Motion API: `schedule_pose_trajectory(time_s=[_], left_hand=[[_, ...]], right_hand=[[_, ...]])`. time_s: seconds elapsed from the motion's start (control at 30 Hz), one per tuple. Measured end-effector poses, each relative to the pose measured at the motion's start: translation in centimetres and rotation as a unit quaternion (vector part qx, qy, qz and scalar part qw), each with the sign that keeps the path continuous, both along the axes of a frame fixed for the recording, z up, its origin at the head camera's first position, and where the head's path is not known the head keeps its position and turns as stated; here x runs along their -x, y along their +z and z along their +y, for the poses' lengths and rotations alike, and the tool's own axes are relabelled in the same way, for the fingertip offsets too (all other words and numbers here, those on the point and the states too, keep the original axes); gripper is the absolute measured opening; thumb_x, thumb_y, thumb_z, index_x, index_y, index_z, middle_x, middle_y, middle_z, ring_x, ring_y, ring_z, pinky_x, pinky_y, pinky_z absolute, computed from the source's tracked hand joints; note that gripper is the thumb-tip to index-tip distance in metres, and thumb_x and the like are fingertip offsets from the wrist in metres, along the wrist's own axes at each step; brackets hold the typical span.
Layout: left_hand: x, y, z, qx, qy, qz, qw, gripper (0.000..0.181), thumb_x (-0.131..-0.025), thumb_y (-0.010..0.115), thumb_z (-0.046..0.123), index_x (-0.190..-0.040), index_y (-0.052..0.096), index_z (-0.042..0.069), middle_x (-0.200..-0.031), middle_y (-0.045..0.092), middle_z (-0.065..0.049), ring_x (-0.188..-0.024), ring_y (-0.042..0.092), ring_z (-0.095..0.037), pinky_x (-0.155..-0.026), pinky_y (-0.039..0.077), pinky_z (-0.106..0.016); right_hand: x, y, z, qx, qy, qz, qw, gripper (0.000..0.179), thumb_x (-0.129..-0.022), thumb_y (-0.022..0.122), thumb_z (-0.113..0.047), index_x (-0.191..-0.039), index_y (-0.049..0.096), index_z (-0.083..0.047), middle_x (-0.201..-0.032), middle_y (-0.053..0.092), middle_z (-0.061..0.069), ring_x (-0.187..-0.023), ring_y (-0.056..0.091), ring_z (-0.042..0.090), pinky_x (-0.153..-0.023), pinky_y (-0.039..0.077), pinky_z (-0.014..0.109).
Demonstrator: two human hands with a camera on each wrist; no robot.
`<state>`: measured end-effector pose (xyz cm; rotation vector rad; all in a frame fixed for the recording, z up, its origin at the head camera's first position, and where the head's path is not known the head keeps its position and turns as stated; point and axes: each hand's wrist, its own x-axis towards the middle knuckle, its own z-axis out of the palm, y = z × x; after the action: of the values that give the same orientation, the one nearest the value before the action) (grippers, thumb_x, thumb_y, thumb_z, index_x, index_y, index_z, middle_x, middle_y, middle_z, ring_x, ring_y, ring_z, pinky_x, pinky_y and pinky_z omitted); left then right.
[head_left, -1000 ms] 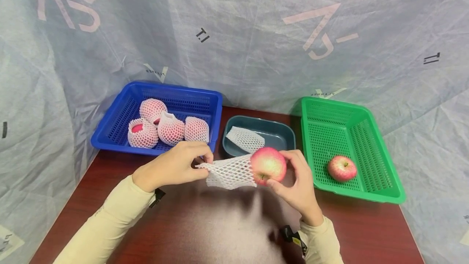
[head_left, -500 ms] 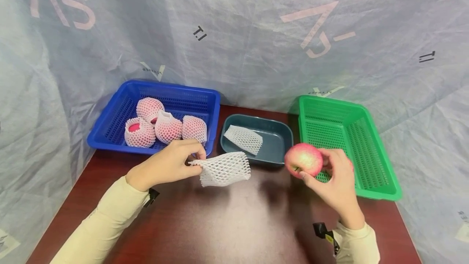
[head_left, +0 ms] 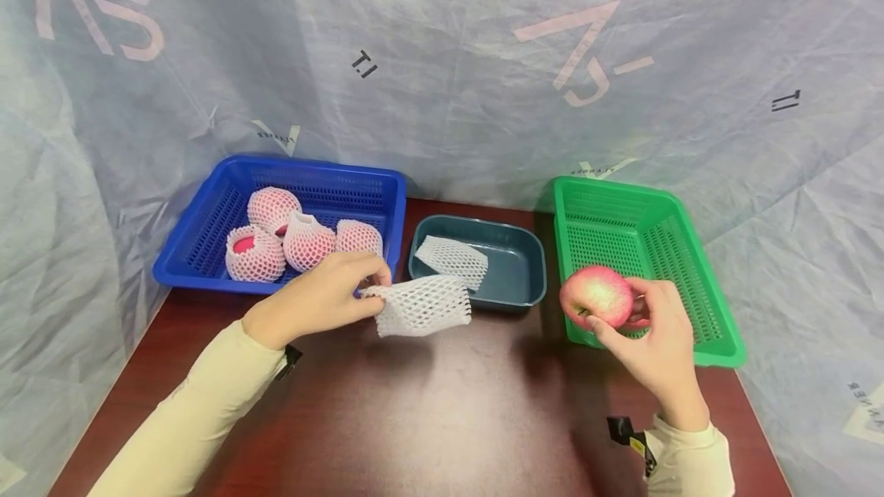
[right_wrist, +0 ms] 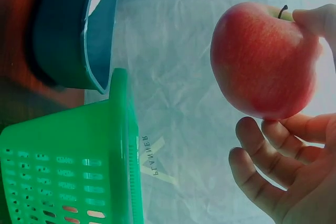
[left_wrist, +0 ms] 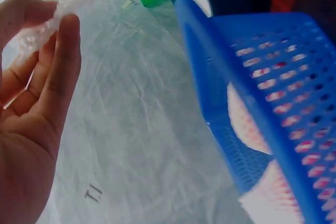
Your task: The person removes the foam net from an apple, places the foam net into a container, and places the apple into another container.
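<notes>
In the head view my left hand (head_left: 321, 294) pinches one end of a white foam net sleeve (head_left: 424, 305), whose other end sticks out to the right with nothing inside. The left wrist view shows thumb and fingertips squeezing the bunched netting (left_wrist: 39, 35). My right hand (head_left: 659, 343) holds a red apple (head_left: 595, 296) at the near left rim of the green basket (head_left: 732, 351). Seen from the right wrist, the thumb presses by the stem of the apple (right_wrist: 262, 61) and fingertips support its opposite side. A wide gap separates apple and sleeve.
A blue basket (head_left: 162, 271) at back left contains several apples in foam nets (head_left: 255, 255). Between the baskets stands a dark teal tray (head_left: 521, 282) with another flat foam net (head_left: 452, 259) in it. A grey fabric sheet (head_left: 442, 83) hangs behind the brown table (head_left: 428, 428).
The apple has come out of the sleeve's end and moved right with my right hand, toward the green basket. My left hand keeps pinching the sleeve, nearly in place.
</notes>
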<state>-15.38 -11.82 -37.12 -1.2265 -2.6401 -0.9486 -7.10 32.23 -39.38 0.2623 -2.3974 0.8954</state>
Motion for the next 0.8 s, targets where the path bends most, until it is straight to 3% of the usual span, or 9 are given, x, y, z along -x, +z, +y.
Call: schedule_pose_trajectory(time_s=[0.27,0.47,0.63,0.8], left_hand=[[5.2,2.0,4.1,0.012,-0.005,0.041,0.9991,0.016,-0.08,0.074,0.009,-0.085,0.059,0.014,-0.082,0.053,0.002,-0.074,0.05,-0.016,-0.066,0.044,-0.032],[9.4,2.6,8.1,0.073,0.013,0.028,0.9968,0.01,-0.09,0.068,0.011,-0.092,0.058,0.012,-0.089,0.053,-0.002,-0.077,0.049,-0.019,-0.069,0.044,-0.034],[11.9,1.8,11.4,0.136,0.018,0.009,0.9906,0.011,-0.098,0.064,0.016,-0.104,0.056,0.012,-0.098,0.054,-0.005,-0.082,0.05,-0.02,-0.074,0.044,-0.036],[12.4,0.2,12.8,0.223,0.015,-0.061,0.9729,0.036,-0.097,0.067,0.018,-0.128,0.05,0.01,-0.122,0.052,-0.012,-0.103,0.056,-0.024,-0.087,0.048,-0.036]], right_hand=[[-0.4,0.1,-0.2,0.0,0.011,0.013,0.9999,0.066,-0.057,0.091,-0.006,-0.116,0.063,0.002,-0.097,0.053,0.005,-0.083,0.05,0.005,-0.065,0.044,0.007],[-0.7,0.0,-0.3,-0.008,0.009,0.02,0.9997,0.065,-0.057,0.091,-0.009,-0.114,0.064,0.002,-0.096,0.054,0.006,-0.084,0.05,0.005,-0.067,0.042,0.008],[-0.9,0.0,-0.3,-0.005,0.004,0.023,0.9997,0.063,-0.057,0.09,-0.009,-0.114,0.064,0.002,-0.096,0.053,0.005,-0.083,0.05,0.004,-0.067,0.043,0.009],[-1.1,0.0,-0.3,-0.013,-0.002,0.023,0.9996,0.063,-0.057,0.09,-0.011,-0.114,0.064,0.002,-0.096,0.054,0.006,-0.082,0.05,0.004,-0.068,0.042,0.011]])
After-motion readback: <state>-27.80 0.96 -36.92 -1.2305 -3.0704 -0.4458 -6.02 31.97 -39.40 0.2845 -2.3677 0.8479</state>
